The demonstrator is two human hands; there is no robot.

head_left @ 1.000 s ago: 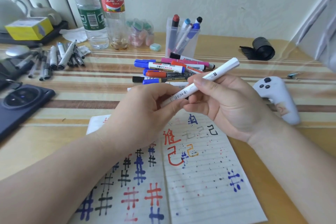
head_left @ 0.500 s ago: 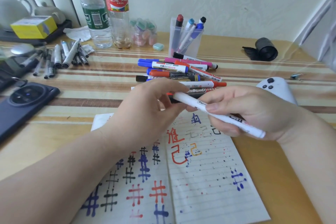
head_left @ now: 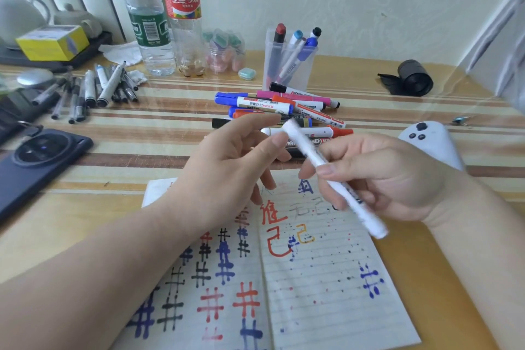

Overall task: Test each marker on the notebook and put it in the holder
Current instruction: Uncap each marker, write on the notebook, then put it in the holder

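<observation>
My right hand [head_left: 383, 176] grips a white marker [head_left: 302, 142] that slants from upper left to lower right above the open notebook [head_left: 326, 293]. My left hand [head_left: 227, 167] hovers at the marker's upper end with its fingers loosely spread; the thumb tip touches that end and the forefinger stretches just above it. Red, blue and black test marks cover the notebook. Behind my hands lies a pile of colored markers [head_left: 267, 104]. The clear plastic holder [head_left: 308, 64] stands beyond the pile with several markers in it.
A dark phone [head_left: 37, 159] lies at the left and grey pens [head_left: 93, 91] are spread behind it. Two plastic bottles [head_left: 150, 23] stand at the back. A white controller [head_left: 434, 142] and a black roll [head_left: 412, 77] sit at the right.
The right hand swung the white marker round, so its far end now points up-left instead of up-right. The left hand's pinch on that end has loosened and its fingers have spread.
</observation>
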